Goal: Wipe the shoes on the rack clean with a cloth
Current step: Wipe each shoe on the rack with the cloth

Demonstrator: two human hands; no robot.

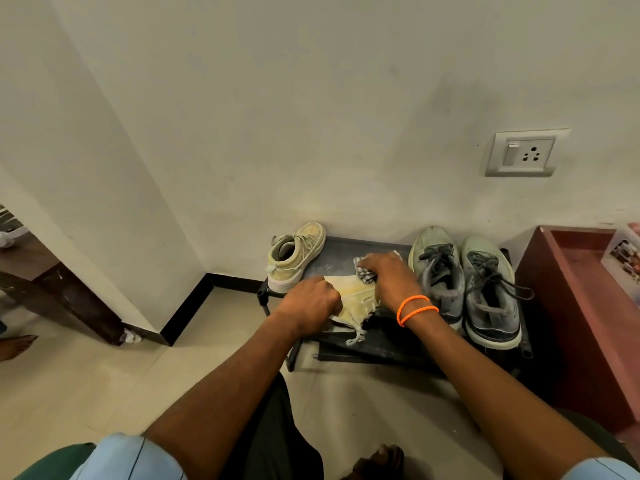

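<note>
A low black shoe rack [349,252] stands against the wall. On its top, a beige sneaker [356,301] lies on its side, sole showing. My left hand [311,301] grips its heel end with curled fingers. My right hand [389,275] holds a checked cloth [363,273] against the sneaker's toe end. The matching beige sneaker [296,256] stands upright at the rack's left end. Two grey sneakers [465,278] with dark laces sit side by side at the right end.
A red-brown cabinet [571,292] stands right of the rack. A wall socket [523,154] is above it. A dark wooden table leg [69,299] and another person's bare foot [15,344] are at the left, on the pale tiled floor [104,382].
</note>
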